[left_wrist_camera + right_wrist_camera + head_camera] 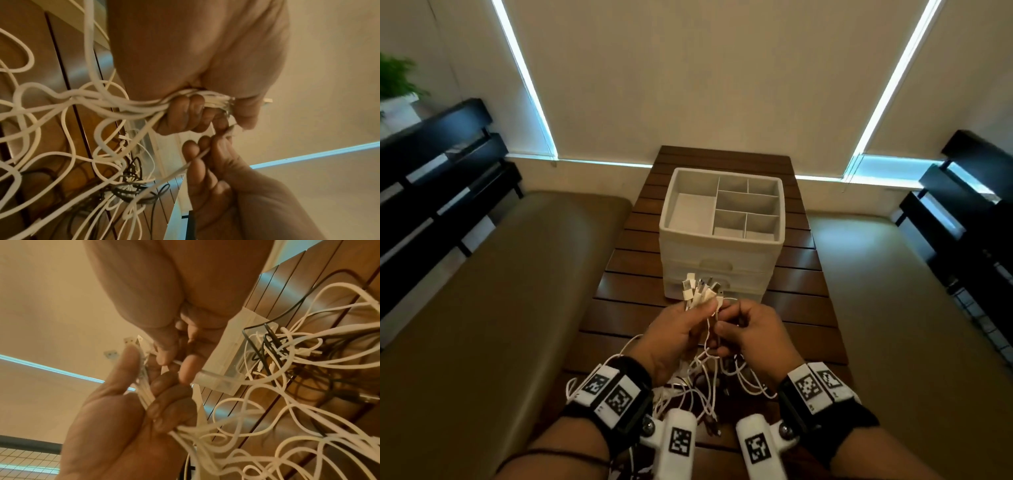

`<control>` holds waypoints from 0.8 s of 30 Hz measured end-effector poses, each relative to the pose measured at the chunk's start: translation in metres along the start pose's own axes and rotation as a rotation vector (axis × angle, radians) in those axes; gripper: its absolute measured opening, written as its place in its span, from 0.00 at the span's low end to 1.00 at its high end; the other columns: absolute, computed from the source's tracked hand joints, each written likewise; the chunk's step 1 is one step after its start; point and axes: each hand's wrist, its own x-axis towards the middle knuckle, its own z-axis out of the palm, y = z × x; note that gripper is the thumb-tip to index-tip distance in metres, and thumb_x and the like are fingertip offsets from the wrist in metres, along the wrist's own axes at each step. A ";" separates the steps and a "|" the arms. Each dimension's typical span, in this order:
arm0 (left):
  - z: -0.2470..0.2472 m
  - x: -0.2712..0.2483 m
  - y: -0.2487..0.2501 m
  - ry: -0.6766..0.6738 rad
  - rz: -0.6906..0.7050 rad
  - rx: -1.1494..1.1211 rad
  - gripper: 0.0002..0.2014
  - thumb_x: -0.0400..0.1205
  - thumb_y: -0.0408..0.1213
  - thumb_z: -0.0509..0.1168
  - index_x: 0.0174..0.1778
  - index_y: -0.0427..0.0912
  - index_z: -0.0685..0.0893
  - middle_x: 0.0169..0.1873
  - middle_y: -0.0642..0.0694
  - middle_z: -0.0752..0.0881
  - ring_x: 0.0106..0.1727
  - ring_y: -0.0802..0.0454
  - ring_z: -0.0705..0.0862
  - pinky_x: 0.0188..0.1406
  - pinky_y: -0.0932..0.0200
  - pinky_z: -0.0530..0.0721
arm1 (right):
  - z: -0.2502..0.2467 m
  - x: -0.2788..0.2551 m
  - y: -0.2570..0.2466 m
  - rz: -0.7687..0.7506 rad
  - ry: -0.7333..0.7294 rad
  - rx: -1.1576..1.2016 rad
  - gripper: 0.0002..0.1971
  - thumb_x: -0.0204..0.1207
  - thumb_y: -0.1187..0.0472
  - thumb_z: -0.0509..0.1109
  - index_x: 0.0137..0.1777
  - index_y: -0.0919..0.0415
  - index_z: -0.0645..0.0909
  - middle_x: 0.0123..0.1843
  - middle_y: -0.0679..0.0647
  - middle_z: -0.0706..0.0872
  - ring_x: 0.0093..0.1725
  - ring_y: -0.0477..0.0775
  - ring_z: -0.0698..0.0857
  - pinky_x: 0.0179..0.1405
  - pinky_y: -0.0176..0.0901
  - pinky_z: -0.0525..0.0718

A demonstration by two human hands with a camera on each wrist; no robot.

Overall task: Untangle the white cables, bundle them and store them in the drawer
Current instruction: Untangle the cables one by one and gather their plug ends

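My left hand (698, 308) grips a bunch of white cable ends (700, 287), their connectors fanning out above the fist. In the left wrist view its fingers (185, 112) curl round the gathered white cables (115, 100). Just to the right, my right hand (722, 329) pinches one thin white cable (197, 157) between thumb and fingers (186, 369). The rest of the cables hang down into a loose tangle (705, 383) on the table near me. The white drawer unit (722, 263) stands beyond the hands, its front drawers closed.
The slatted wooden table (798, 308) is narrow, with tan padded benches on the left (500, 291) and right (900, 291). The unit's top is an open divided tray (664, 219). Thin black cables (267, 340) lie mixed into the white tangle.
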 end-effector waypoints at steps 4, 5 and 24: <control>0.009 0.005 -0.009 0.049 0.037 0.038 0.14 0.86 0.40 0.62 0.55 0.34 0.87 0.34 0.44 0.88 0.26 0.59 0.83 0.21 0.67 0.78 | 0.004 -0.001 0.005 -0.004 0.079 0.079 0.08 0.73 0.75 0.73 0.45 0.71 0.75 0.50 0.64 0.88 0.32 0.55 0.88 0.27 0.43 0.87; 0.010 0.007 -0.010 0.086 0.039 0.034 0.14 0.85 0.41 0.62 0.51 0.33 0.87 0.33 0.43 0.88 0.25 0.58 0.83 0.21 0.65 0.79 | 0.004 0.000 0.007 0.002 0.077 0.073 0.10 0.73 0.74 0.73 0.44 0.69 0.73 0.48 0.63 0.88 0.31 0.55 0.87 0.25 0.41 0.85; -0.041 -0.024 0.102 0.326 0.254 -0.214 0.13 0.78 0.36 0.68 0.28 0.46 0.76 0.16 0.53 0.69 0.15 0.58 0.66 0.15 0.67 0.71 | -0.051 0.019 0.039 0.039 -0.140 -0.593 0.07 0.78 0.61 0.70 0.38 0.54 0.80 0.39 0.59 0.89 0.36 0.54 0.84 0.43 0.60 0.87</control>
